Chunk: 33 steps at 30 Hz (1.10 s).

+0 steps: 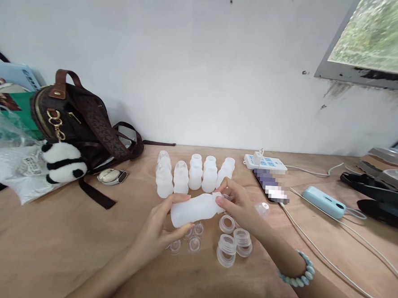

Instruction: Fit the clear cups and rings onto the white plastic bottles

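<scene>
A frosted white baby bottle (195,209) lies tilted on its side in the air above the table. Around its base end, my left hand (163,218) is closed, thumb below and fingers on top. My right hand (239,203) pinches the ring at the bottle's neck, where a bit of clear nipple shows past the fingers. Under the held bottle lie several clear nipples (194,244). Translucent screw rings (227,245), some stacked, are below my right hand. Behind stand several more bottles (195,172), those at the left with clear caps (181,167).
A clear cap (262,209) rests beside my right wrist. To the right are a phone (267,184), a power strip (265,162), a blue power bank (324,201) and a white cable (314,246). On the left stand a brown backpack (83,110), a panda plush (65,163) and a watch (112,176).
</scene>
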Available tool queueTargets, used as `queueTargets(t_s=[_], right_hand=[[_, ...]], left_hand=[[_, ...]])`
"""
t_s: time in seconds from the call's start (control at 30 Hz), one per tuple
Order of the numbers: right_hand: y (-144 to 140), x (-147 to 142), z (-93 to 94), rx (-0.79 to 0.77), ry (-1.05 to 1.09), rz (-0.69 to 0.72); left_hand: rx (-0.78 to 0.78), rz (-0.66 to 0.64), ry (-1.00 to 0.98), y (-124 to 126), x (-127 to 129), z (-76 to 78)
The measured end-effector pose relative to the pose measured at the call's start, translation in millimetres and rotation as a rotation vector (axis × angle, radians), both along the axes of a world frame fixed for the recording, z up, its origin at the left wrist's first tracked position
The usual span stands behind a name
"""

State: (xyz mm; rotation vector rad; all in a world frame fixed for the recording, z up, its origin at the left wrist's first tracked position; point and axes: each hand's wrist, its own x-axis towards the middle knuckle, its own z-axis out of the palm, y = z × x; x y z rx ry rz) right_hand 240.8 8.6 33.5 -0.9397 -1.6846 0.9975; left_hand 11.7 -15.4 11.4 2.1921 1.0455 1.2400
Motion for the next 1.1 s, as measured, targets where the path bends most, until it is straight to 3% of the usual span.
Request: queueTargets(t_s=[0.17,0.3,0.37,0.53,0.6,0.7,0.83,0.93,1.03,1.1], right_hand=[[-2.2,2.3,6.3,-0.070,0.002,0.046],[-1.1,17.6,21.2,-0.108,-0.203,0.118],[2.3,30.5,30.1,-0.011,-0.373,0.039],[18.1,61.4,33.8,0.199,-0.905,-0.370],[24.1,66.3,24.9,0.183,-1.132,-0.412],[28.8,65.1,9.1,0.110,-1.284,-0.334],[28.1,64.2,4.6,0.079,-1.280,-0.296],[25.6,71.5,14.1,0.113,-1.157,-0.414],[22.4,77.5,22.1,0.229,-0.699,-0.548],[19.3,76.6,23.6,0.241,-0.351,-0.420]], left_hand=[[0.242,-0.013,0.090,1.6,-2.8,-2.7],[0.231,0.051,0.104,3.4,-3.0,-0.4],[0.200,0.095,0.093,2.9,-3.0,2.0],[0.162,0.165,0.065,0.9,-2.7,6.7],[0.167,0.155,0.060,0.2,-2.2,7.6],[0.175,0.129,0.055,-0.8,-1.4,8.3],[0.172,0.113,0.048,-1.9,-1.2,9.2],[0.135,0.123,0.023,-2.2,-1.0,10.0],[0.050,0.144,-0.047,-1.8,-0.2,10.2],[-0.016,0.144,-0.118,-0.6,0.5,10.2]])
